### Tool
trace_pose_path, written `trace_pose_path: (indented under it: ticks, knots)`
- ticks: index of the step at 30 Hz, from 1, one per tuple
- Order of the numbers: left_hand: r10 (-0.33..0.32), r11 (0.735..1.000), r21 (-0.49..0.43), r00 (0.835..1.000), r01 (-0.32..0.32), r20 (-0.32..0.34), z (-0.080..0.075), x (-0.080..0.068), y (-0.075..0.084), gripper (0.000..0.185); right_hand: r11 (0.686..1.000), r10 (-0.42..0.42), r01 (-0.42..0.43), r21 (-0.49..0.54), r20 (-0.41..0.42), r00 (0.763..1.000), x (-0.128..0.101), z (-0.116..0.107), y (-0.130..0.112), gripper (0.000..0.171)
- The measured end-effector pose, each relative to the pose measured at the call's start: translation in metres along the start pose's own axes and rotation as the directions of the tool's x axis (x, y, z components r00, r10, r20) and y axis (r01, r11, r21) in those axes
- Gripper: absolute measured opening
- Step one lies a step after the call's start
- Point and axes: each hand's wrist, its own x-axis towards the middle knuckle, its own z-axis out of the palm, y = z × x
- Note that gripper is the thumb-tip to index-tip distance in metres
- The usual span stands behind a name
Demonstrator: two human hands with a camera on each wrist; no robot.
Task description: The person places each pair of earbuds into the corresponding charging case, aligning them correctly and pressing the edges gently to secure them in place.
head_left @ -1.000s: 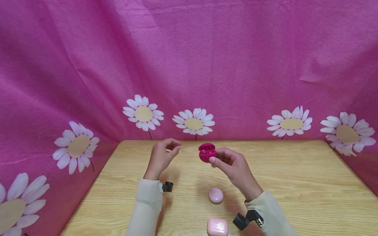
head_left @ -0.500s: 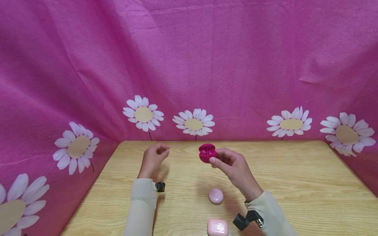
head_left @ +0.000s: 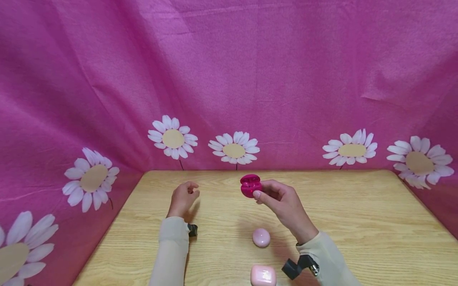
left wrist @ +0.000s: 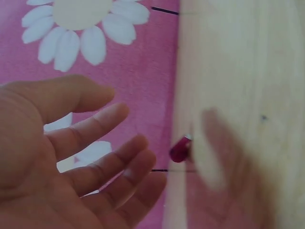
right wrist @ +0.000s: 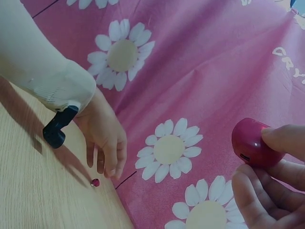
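My right hand (head_left: pixel 266 193) holds a small magenta earbud case (head_left: pixel 250 185) with its lid open, a little above the wooden table (head_left: pixel 358 222). In the right wrist view the case (right wrist: pixel 252 143) sits between thumb and fingers. My left hand (head_left: pixel 189 191) is down at the table's left part, fingers relaxed and holding nothing. Just below its fingertips (right wrist: pixel 110 168) a tiny magenta earbud (right wrist: pixel 95 182) lies on the wood. The left wrist view shows the loosely spread fingers (left wrist: pixel 109 157) and the blurred earbud (left wrist: pixel 180 149) beyond them.
A pale pink round case (head_left: pixel 261 237) lies near the table's middle, and a pink squarish case (head_left: pixel 263 275) sits at the near edge. Pink cloth printed with daisies (head_left: pixel 234 147) hangs behind and along both sides of the table.
My left hand has dropped from beside the case, down and leftward to the table, and its pinched fingers have loosened. The right hand and the case have stayed in place.
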Motion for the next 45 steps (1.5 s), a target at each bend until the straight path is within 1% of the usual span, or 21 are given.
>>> trace_pose_path:
  ticks: [4,6,10,17,21,26,29,32,36,45]
  knots:
    - [-0.003,1.000,-0.005,1.000,0.003,-0.002,0.003,0.003,-0.008,0.031,1.000,-0.003,0.003,0.003,0.002,1.000,0.000,0.000,-0.001,0.025]
    - [-0.010,1.000,-0.011,1.000,0.010,-0.016,0.006,0.004,-0.012,0.032,1.000,-0.007,0.007,0.003,0.004,1.000,0.000,0.001,-0.001,0.025]
    - [-0.036,0.999,-0.040,0.998,0.034,-0.042,0.011,0.006,-0.021,0.032,1.000,-0.008,0.008,0.002,0.006,1.000,0.000,0.001,-0.001,0.025]
    - [-0.043,0.996,-0.082,0.996,0.037,-0.073,0.012,0.010,-0.031,0.032,1.000,-0.002,0.002,0.004,0.007,1.000,0.000,0.001,0.000,0.025]
    - [-0.059,0.995,-0.087,0.995,0.052,-0.078,0.014,0.012,-0.037,0.034,1.000,-0.002,0.002,0.012,0.006,1.000,0.000,0.001,0.001,0.025]
    - [-0.085,0.993,-0.088,0.994,0.079,-0.066,0.016,0.015,-0.045,0.035,1.000,-0.006,0.006,0.021,0.006,1.000,-0.001,0.001,0.002,0.025]
    - [-0.095,0.991,-0.096,0.994,0.090,-0.048,0.017,0.017,-0.048,0.037,1.000,-0.014,0.014,0.021,0.006,1.000,0.000,0.001,0.002,0.025]
    - [-0.079,0.993,-0.090,0.996,0.075,-0.044,0.016,0.017,-0.051,0.038,1.000,-0.015,0.015,0.013,0.007,1.000,0.000,0.001,0.002,0.025]
    - [-0.045,0.997,-0.064,0.997,0.040,-0.065,0.015,0.018,-0.051,0.036,1.000,-0.008,0.008,-0.006,0.007,1.000,0.001,0.001,0.002,0.025]
    - [-0.060,0.995,-0.088,0.995,0.053,-0.080,0.019,0.019,-0.052,0.026,1.000,-0.012,0.012,0.008,0.008,1.000,0.001,0.001,0.003,0.024]
